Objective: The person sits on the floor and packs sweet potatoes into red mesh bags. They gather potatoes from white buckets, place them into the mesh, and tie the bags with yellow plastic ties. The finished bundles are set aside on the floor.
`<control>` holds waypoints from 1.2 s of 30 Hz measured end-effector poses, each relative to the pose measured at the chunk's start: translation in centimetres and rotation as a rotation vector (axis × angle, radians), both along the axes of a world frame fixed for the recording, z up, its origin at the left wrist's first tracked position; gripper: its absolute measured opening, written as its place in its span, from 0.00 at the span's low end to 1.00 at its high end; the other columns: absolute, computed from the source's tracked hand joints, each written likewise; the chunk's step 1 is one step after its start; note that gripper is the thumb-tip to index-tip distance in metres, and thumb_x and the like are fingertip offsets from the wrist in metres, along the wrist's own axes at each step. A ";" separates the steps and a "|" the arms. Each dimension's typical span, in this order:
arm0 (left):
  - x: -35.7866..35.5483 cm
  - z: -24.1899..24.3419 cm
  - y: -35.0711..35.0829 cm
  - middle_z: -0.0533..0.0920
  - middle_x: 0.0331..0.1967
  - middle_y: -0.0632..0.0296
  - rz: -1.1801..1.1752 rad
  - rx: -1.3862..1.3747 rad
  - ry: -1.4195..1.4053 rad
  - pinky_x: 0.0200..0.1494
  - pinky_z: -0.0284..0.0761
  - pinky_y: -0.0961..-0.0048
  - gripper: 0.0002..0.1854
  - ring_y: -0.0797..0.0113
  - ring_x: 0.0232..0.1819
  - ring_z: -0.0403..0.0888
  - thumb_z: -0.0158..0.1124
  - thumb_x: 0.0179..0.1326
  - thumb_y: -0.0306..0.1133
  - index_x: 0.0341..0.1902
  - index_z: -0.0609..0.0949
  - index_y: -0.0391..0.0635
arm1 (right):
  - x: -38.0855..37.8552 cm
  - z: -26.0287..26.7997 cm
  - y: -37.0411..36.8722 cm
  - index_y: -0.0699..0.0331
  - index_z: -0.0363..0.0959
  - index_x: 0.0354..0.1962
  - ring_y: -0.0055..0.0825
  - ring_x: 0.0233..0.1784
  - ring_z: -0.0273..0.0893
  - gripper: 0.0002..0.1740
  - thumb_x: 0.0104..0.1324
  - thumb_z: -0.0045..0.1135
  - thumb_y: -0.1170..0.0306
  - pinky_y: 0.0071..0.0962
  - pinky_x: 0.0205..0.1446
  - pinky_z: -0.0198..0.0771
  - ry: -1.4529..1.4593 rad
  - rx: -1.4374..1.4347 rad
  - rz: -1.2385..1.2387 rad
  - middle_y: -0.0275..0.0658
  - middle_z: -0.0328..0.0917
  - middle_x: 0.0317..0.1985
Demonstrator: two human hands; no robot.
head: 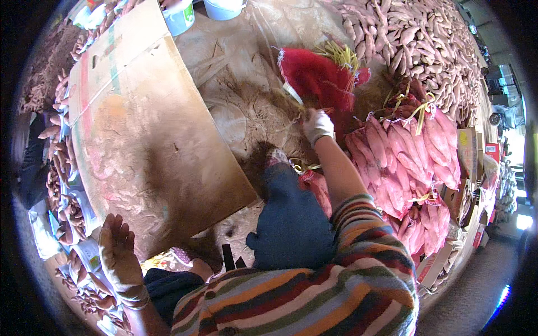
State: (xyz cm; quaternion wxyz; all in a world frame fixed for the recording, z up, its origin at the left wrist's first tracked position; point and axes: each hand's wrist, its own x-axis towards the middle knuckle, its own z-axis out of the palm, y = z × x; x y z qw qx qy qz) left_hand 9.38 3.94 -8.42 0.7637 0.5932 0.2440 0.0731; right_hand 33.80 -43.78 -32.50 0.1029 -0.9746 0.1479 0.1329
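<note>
My right hand [319, 127], in a pale work glove, is at the near edge of red mesh bags [313, 71] lying on the dirty floor sheet. Its fingers are curled and blurred, so a grip on the mesh cannot be confirmed. A pale strip [293, 93] extends just beyond the fingertips. On top of the mesh lies a bundle of yellow ties [342, 54]. My left hand [120, 256], also gloved, is raised with fingers extended and nothing in it, beside the cardboard sheet [168, 147]. Filled mesh bags of sweet potatoes [403, 155], some tied with yellow strips, lie right of my right forearm.
A large heap of loose sweet potatoes [414, 46] covers the far right. Two pale buckets [179, 19] stand at the far edge. Along the left are plastic containers [86, 254] among more sweet potatoes. Cardboard boxes [466, 153] line the right side. A dark-clothed leg [32, 164] shows far left.
</note>
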 end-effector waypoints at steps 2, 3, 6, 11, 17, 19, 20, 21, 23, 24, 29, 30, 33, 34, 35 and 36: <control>-0.3 0.4 -0.4 0.78 0.56 0.59 0.007 0.038 -0.045 0.55 0.70 0.72 0.24 0.69 0.52 0.77 0.49 0.69 0.45 0.62 0.73 0.42 | 1.2 5.1 -0.4 0.54 0.77 0.43 0.45 0.49 0.78 0.15 0.60 0.58 0.58 0.42 0.50 0.74 -0.283 0.076 -0.056 0.47 0.77 0.44; -0.4 0.8 -0.6 0.78 0.56 0.59 0.035 -0.005 -0.062 0.55 0.71 0.73 0.23 0.69 0.52 0.77 0.51 0.68 0.43 0.60 0.75 0.42 | 2.0 8.1 -0.4 0.54 0.79 0.40 0.47 0.43 0.80 0.13 0.61 0.59 0.58 0.42 0.45 0.74 -0.520 0.144 -0.076 0.47 0.80 0.37; -0.5 2.0 -1.7 0.80 0.52 0.59 0.140 0.034 -0.019 0.50 0.73 0.75 0.22 0.70 0.47 0.79 0.56 0.66 0.43 0.58 0.76 0.43 | 3.5 18.5 0.7 0.64 0.78 0.33 0.23 0.23 0.76 0.12 0.66 0.59 0.63 0.24 0.29 0.70 -0.922 0.840 -0.119 0.38 0.81 0.26; 0.0 4.9 -4.4 0.80 0.50 0.57 0.021 0.276 -0.149 0.57 0.72 0.68 0.21 0.63 0.51 0.77 0.61 0.63 0.37 0.56 0.76 0.38 | -1.5 34.6 5.8 0.59 0.75 0.36 0.12 0.17 0.69 0.10 0.67 0.58 0.62 0.14 0.20 0.65 -0.663 1.598 0.102 0.25 0.73 0.23; 1.4 8.7 -8.3 0.62 0.67 0.43 -0.194 0.921 -0.603 0.69 0.58 0.59 0.57 0.50 0.68 0.61 0.80 0.41 0.45 0.70 0.57 0.35 | -9.4 41.8 17.9 0.65 0.75 0.40 0.14 0.16 0.69 0.11 0.69 0.52 0.65 0.13 0.17 0.66 -0.128 1.782 0.442 0.28 0.75 0.25; 2.0 9.0 -8.5 0.55 0.70 0.46 -0.160 1.092 -0.681 0.69 0.59 0.62 0.58 0.52 0.70 0.59 0.78 0.44 0.44 0.72 0.52 0.34 | -11.1 42.1 21.4 0.68 0.67 0.55 0.18 0.27 0.77 0.19 0.70 0.48 0.67 0.18 0.20 0.73 0.137 1.865 0.461 0.36 0.79 0.37; 2.2 8.8 -8.8 0.61 0.67 0.49 -0.227 0.634 -0.731 0.66 0.63 0.65 0.49 0.56 0.66 0.64 0.75 0.50 0.41 0.70 0.57 0.35 | -11.9 41.8 22.9 0.68 0.67 0.55 0.20 0.29 0.78 0.19 0.71 0.47 0.66 0.19 0.24 0.73 0.280 2.016 0.524 0.37 0.79 0.38; 2.5 8.6 -8.8 0.68 0.63 0.53 -0.317 0.199 -0.718 0.63 0.67 0.68 0.41 0.60 0.62 0.69 0.72 0.55 0.38 0.68 0.62 0.36 | -12.4 41.5 24.2 0.67 0.67 0.56 0.23 0.31 0.79 0.20 0.71 0.46 0.65 0.20 0.28 0.74 0.368 2.105 0.544 0.38 0.80 0.40; 2.7 7.9 -6.4 0.79 0.49 0.63 -0.352 -0.217 -0.328 0.54 0.73 0.76 0.20 0.71 0.49 0.78 0.63 0.63 0.31 0.58 0.75 0.39 | -12.7 40.5 25.6 0.66 0.63 0.60 0.27 0.40 0.79 0.24 0.73 0.42 0.60 0.21 0.37 0.71 0.184 2.116 0.623 0.40 0.76 0.50; 2.6 7.3 -5.6 0.83 0.37 0.69 -0.293 -0.432 -0.408 0.46 0.76 0.78 0.08 0.76 0.38 0.80 0.59 0.65 0.29 0.46 0.81 0.42 | -12.6 39.8 26.0 0.65 0.62 0.61 0.27 0.43 0.78 0.25 0.72 0.43 0.59 0.21 0.40 0.71 0.044 2.070 0.543 0.41 0.75 0.51; 3.2 5.1 -1.6 0.82 0.39 0.59 0.148 0.205 -0.508 0.44 0.76 0.68 0.16 0.64 0.40 0.80 0.63 0.60 0.30 0.52 0.79 0.45 | -12.2 34.8 28.1 0.60 0.64 0.60 0.26 0.48 0.76 0.25 0.70 0.47 0.57 0.24 0.46 0.70 -0.012 1.789 0.260 0.38 0.73 0.52; 3.1 4.9 -1.2 0.81 0.40 0.56 0.212 0.526 -0.404 0.45 0.76 0.65 0.19 0.60 0.41 0.80 0.65 0.58 0.31 0.54 0.78 0.46 | -12.3 34.2 28.8 0.59 0.66 0.58 0.25 0.46 0.77 0.22 0.70 0.49 0.59 0.23 0.43 0.72 0.018 1.743 0.252 0.36 0.74 0.50; 2.2 4.9 -1.2 0.79 0.45 0.50 0.328 1.136 -0.496 0.49 0.74 0.61 0.29 0.51 0.46 0.78 0.66 0.51 0.30 0.60 0.74 0.46 | -13.6 33.0 31.3 0.60 0.69 0.53 0.20 0.42 0.77 0.16 0.69 0.50 0.67 0.20 0.41 0.73 0.353 2.161 0.473 0.34 0.76 0.43; 2.2 5.1 -1.7 0.77 0.50 0.50 0.314 1.296 -0.481 0.50 0.72 0.60 0.34 0.50 0.48 0.77 0.65 0.48 0.29 0.64 0.70 0.48 | -13.7 33.0 32.3 0.62 0.69 0.51 0.20 0.41 0.77 0.14 0.68 0.49 0.70 0.18 0.42 0.73 0.775 2.403 0.622 0.35 0.77 0.40; 1.9 5.4 -2.3 0.76 0.53 0.49 0.273 1.429 -0.476 0.51 0.71 0.58 0.36 0.50 0.50 0.76 0.64 0.49 0.31 0.66 0.68 0.47 | -14.7 32.5 33.1 0.64 0.71 0.47 0.20 0.39 0.77 0.11 0.68 0.50 0.73 0.19 0.43 0.73 0.323 2.264 0.583 0.36 0.77 0.37; 1.8 5.6 -3.1 0.74 0.55 0.48 0.230 1.439 -0.484 0.51 0.70 0.57 0.36 0.49 0.51 0.75 0.64 0.49 0.32 0.66 0.67 0.46 | -15.5 32.1 33.8 0.65 0.72 0.44 0.21 0.37 0.76 0.08 0.68 0.50 0.75 0.20 0.43 0.73 -0.148 1.857 0.455 0.36 0.78 0.33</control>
